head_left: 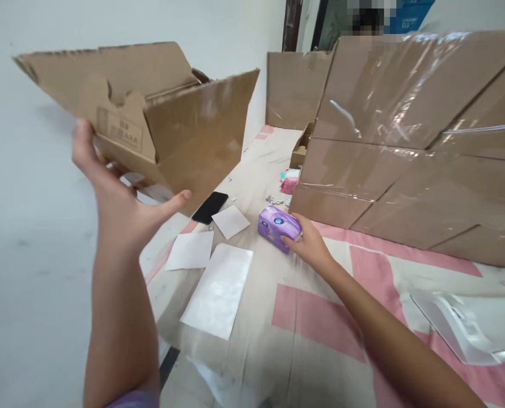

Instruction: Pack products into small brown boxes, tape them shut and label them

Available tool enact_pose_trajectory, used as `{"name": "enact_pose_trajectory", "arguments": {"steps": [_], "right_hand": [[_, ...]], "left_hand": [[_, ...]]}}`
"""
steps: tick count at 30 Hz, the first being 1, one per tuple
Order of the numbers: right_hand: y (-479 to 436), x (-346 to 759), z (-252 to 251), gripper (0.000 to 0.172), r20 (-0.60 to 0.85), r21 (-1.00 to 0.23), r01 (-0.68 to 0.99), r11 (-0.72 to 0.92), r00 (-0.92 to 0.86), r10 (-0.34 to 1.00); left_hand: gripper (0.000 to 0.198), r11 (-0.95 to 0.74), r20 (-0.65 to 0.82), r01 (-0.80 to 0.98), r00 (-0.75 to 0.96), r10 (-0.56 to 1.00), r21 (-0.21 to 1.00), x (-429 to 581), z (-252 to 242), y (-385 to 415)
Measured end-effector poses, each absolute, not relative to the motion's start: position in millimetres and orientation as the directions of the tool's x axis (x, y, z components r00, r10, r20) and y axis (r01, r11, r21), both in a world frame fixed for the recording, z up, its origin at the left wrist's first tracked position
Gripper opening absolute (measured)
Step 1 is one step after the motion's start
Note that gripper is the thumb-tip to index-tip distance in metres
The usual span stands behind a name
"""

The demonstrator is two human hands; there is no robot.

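My left hand (pixel 120 198) is raised at the left, palm under an open brown cardboard box (pixel 158 122) that it holds up tilted in the air, thumb and fingers spread along its bottom edge. My right hand (pixel 307 243) reaches out over the table and grips a small purple packet (pixel 278 224) lying on the pink and cream cloth (pixel 312 317). The packet sits just in front of a large taped cardboard wall (pixel 409 147).
Three white sheets (pixel 220 289) lie on the cloth near a black phone (pixel 209 207). A clear plastic piece (pixel 460 328) lies at the right. A pink packet (pixel 289 184), a small open box (pixel 300 152) and small bits sit further back. White wall at the left.
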State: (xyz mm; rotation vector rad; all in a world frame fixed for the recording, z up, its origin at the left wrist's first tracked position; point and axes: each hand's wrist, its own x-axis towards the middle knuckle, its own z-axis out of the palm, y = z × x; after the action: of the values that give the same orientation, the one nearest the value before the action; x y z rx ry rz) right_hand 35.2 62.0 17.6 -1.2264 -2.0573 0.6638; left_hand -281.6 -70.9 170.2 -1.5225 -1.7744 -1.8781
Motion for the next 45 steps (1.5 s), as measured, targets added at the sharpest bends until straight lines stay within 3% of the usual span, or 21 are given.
{"name": "enact_pose_trajectory", "arguments": {"steps": [3, 7, 9, 12, 14, 17, 19, 22, 25, 27, 29, 32, 34, 36, 39, 42, 45], "right_hand": [[69.1, 55.2, 16.4, 0.059, 0.129, -0.933, 0.297, 0.204, -0.255, 0.958], [45.5, 104.7, 26.4, 0.049, -0.107, -0.994, 0.041, -0.100, -0.270, 0.957], [28.0, 138.1, 29.3, 0.046, -0.134, -0.990, 0.074, -0.119, -0.256, 0.957], [-6.8, 187.6, 23.4, 0.049, -0.141, -0.980, 0.156, -0.127, -0.083, 0.987], [-38.4, 215.1, 15.1, 0.060, -0.228, -0.968, 0.109, -0.224, -0.020, 0.974], [-91.2, 244.6, 5.3, 0.065, -0.430, -0.899, 0.136, -0.417, -0.091, 0.898], [-119.5, 254.6, 4.0, 0.065, -0.406, -0.881, 0.294, -0.372, -0.064, 0.912], [-137.2, 249.8, 10.3, 0.071, -0.100, -0.832, 0.546, -0.100, 0.029, 0.995], [-124.2, 221.2, 21.5, 0.074, 0.168, -0.682, 0.719, 0.133, -0.024, 0.986], [-105.4, 198.6, 27.6, 0.068, 0.254, -0.568, 0.785, 0.245, -0.116, 0.960], [-86.4, 184.3, 30.3, 0.059, 0.230, -0.505, 0.814, 0.287, -0.193, 0.954], [-70.4, 190.8, 29.5, 0.043, 0.164, -0.528, 0.784, 0.325, -0.282, 0.945], [-71.1, 209.6, 28.5, 0.028, 0.207, -0.552, 0.711, 0.436, -0.389, 0.898], [-78.4, 227.5, 29.8, 0.022, 0.265, -0.530, 0.671, 0.518, -0.449, 0.854], [-92.4, 230.2, 35.8, 0.036, 0.216, -0.467, 0.773, 0.430, -0.372, 0.903], [-100.2, 207.3, 39.7, 0.064, 0.000, -0.427, 0.870, 0.248, -0.274, 0.962], [-103.4, 194.7, 39.0, 0.060, -0.134, -0.399, 0.905, 0.150, -0.219, 0.966]], "left_hand": [[0.138, -0.275, 0.718, 0.768, -0.319, 0.619, 0.578, -273.3, 134.9, -80.1], [0.125, -0.170, 0.529, 0.630, -0.440, 0.726, 0.757, -245.5, 75.2, -120.4], [0.124, -0.148, 0.488, 0.578, -0.492, 0.721, 0.802, -217.9, 47.8, -148.7], [0.130, -0.076, 0.433, 0.540, -0.574, 0.695, 0.838, -170.5, 13.2, -188.0], [0.136, -0.012, 0.463, 0.608, -0.590, 0.661, 0.794, -142.7, -5.7, -207.6], [0.144, 0.059, 0.565, 0.745, -0.552, 0.613, 0.664, -111.8, -26.8, -224.6], [0.141, 0.040, 0.598, 0.780, -0.511, 0.618, 0.624, -97.2, -36.4, -228.0], [0.133, -0.044, 0.571, 0.760, -0.448, 0.688, 0.648, -80.5, -47.2, -224.7], [0.129, -0.088, 0.497, 0.663, -0.459, 0.737, 0.744, -66.9, -57.6, -216.8], [0.130, -0.081, 0.468, 0.626, -0.484, 0.740, 0.776, -60.6, -63.1, -211.7], [0.133, -0.078, 0.464, 0.632, -0.474, 0.749, 0.771, -58.6, -66.0, -207.9], [0.135, -0.112, 0.433, 0.605, -0.417, 0.799, 0.788, -65.3, -65.6, -205.4], [0.134, -0.116, 0.384, 0.558, -0.392, 0.836, 0.821, -74.8, -63.7, -204.7], [0.135, -0.110, 0.320, 0.486, -0.374, 0.870, 0.867, -85.3, -61.8, -203.1], [0.139, -0.110, 0.208, 0.293, -0.326, 0.922, 0.950, -97.3, -59.0, -196.5], [0.137, -0.172, 0.205, 0.129, -0.313, 0.927, 0.976, -98.9, -55.8, -186.7], [0.128, -0.244, 0.243, 0.045, -0.372, 0.896, 0.969, -91.5, -53.0, -180.3]]}}
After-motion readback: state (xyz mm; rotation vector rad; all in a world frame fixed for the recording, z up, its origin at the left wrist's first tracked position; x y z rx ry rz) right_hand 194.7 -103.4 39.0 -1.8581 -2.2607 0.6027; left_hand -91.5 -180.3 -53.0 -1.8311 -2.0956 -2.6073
